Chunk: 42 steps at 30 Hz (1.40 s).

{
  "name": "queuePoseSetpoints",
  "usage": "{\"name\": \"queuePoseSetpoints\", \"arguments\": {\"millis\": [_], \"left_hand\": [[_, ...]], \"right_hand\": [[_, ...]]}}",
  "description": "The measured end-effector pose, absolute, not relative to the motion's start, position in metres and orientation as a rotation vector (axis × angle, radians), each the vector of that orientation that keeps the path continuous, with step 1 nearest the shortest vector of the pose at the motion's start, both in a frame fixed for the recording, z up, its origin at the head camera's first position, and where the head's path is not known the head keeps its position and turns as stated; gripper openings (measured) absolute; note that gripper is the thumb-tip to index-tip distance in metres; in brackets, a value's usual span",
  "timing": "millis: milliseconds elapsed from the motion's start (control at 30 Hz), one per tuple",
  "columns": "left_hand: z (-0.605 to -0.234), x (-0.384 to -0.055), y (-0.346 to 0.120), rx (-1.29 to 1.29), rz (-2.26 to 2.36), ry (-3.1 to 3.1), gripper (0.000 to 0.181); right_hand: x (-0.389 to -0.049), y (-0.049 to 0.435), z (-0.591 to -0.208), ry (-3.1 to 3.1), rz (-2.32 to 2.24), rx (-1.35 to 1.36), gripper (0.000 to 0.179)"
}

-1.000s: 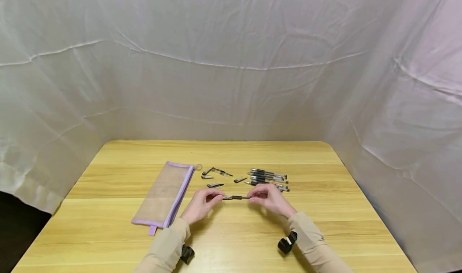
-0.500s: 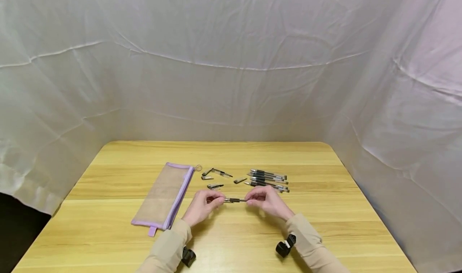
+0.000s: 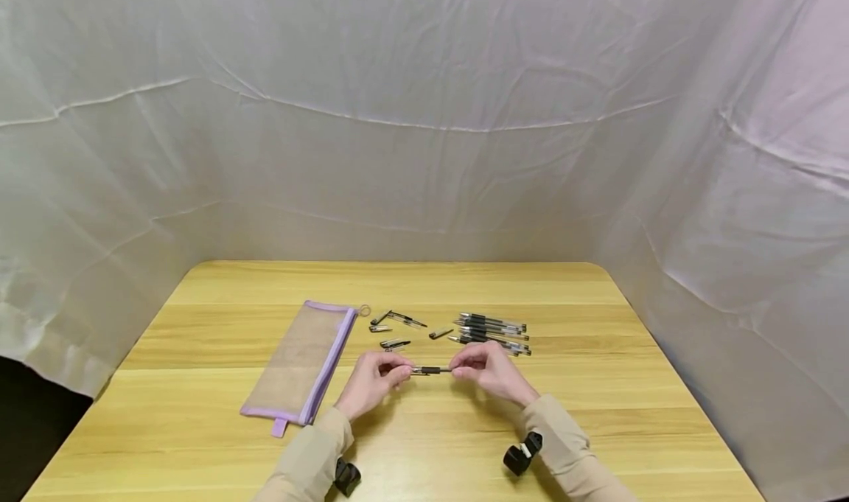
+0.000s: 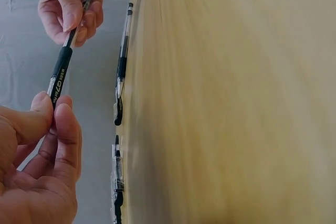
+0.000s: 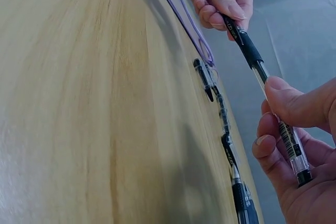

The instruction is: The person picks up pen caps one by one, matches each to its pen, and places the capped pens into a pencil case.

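A gel pen [image 3: 431, 370] with a black grip and clear barrel is held level between both hands, above the table. My left hand [image 3: 371, 382] pinches its cap end between thumb and fingers; the clip with printed letters [image 4: 59, 83] shows in the left wrist view. The right hand [image 3: 496, 371] grips the clear barrel, its thumb along one side and the curled fingers under it. In the right wrist view the pen's dark end plug [image 5: 303, 177] sticks out near the palm. The cap sits over the pen's tip end, next to the black grip [image 5: 249, 49].
Several uncapped pens [image 3: 491, 331] lie in a bunch behind the right hand. Loose black-and-clear caps [image 3: 396, 343] are scattered behind the left hand. A mesh zip pouch [image 3: 298, 362] with purple edging lies to the left. Grey cloth [image 3: 424, 155] hangs around the table [image 3: 424, 458].
The right hand has shifted slightly left, so the hands are closer together and less pen shows between them. Both hands and the pen have come slightly nearer the body.
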<state>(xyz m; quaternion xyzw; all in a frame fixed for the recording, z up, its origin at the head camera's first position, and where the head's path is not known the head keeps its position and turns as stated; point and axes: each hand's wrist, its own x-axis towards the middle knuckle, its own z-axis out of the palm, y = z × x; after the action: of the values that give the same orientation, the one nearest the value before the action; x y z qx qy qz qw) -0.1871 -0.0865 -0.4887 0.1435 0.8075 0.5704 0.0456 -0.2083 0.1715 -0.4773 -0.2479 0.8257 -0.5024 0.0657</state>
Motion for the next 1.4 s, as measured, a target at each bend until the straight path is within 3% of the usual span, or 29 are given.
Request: {"name": "queuePoseSetpoints", "arguments": {"millis": [1400], "left_hand": [[-0.490,-0.188,-0.099,0.500,1.616,2.536,0.014]], "right_hand": [[-0.210,0.172,-0.486,2.488,-1.390,-0.778,0.017]]}}
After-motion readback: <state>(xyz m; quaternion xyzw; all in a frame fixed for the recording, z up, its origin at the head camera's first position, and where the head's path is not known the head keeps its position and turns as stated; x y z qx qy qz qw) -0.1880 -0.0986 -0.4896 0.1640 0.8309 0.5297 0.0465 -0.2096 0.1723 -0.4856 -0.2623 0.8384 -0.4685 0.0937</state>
